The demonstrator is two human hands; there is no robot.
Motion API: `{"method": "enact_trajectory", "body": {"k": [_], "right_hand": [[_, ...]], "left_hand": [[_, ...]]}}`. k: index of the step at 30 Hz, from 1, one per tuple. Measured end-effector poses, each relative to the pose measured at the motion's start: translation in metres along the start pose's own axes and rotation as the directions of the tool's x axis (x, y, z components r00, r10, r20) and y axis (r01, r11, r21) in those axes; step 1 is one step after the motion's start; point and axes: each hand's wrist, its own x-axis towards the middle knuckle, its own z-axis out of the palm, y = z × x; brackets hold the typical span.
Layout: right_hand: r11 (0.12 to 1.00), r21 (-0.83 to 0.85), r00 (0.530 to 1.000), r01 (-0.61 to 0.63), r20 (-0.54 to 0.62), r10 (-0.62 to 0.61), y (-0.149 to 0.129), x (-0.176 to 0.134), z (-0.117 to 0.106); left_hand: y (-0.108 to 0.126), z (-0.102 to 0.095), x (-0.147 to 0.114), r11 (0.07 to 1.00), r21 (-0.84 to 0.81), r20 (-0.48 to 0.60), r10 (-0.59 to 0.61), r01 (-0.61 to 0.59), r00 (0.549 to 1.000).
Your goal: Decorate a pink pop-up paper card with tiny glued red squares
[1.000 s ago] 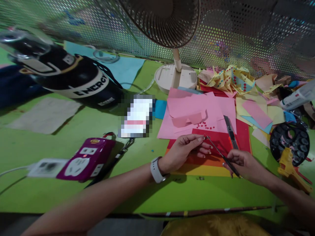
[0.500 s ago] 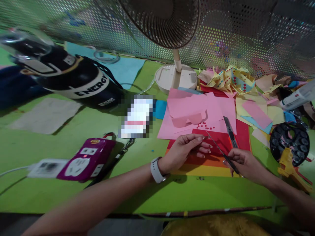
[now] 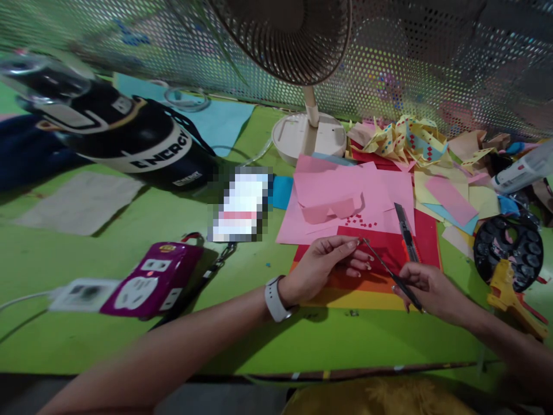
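1. In the head view, with the clock face centred on the left hand's fingertips, a fingertip prick or scratch is probably being risked: the left hand (image 3: 330,259) is being held half-curled, thumb and forefinger closed together, apparently on a tiny red piece (image 3: 360,239), while the thin end of a slim tool (image 3: 400,283) is being pointed straight at that pinch. Whether it is touching cannot be told.
2. A drop also seems to be threatening, since very little grip is being offered by so small a piece. The right hand (image 3: 425,286), at 4 o'clock, is being curled snugly around the tool's dark handle, so a slight wrist twist could be enough to flick the piece away.
3. Scattering is perhaps being invited: tiny red squares (image 3: 360,218) are lying loose at 12 o'clock, on the pink paper (image 3: 345,184), and a fan (image 3: 309,129) is standing at 11 o'clock. Whether it is running cannot be told.
4. A nick is possibly being courted by the utility knife (image 3: 406,230), which is lying at 3 o'clock, just beyond the right hand.
5. The piece is appearing dark red and minute, its shape blurred; against the red sheet (image 3: 380,251) beneath, it is being poorly set off.
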Motion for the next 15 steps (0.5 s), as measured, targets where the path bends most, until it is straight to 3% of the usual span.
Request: {"method": "enact_trajectory", "body": {"k": [15], "right_hand": [[1.000, -0.003, 1.000, 0.006, -0.011, -0.006, 0.0020, 0.0028, -0.0017]], "left_hand": [[-0.0007, -0.0006, 0.0011, 0.999, -0.049, 0.001, 0.004, -0.004, 1.000]]}}
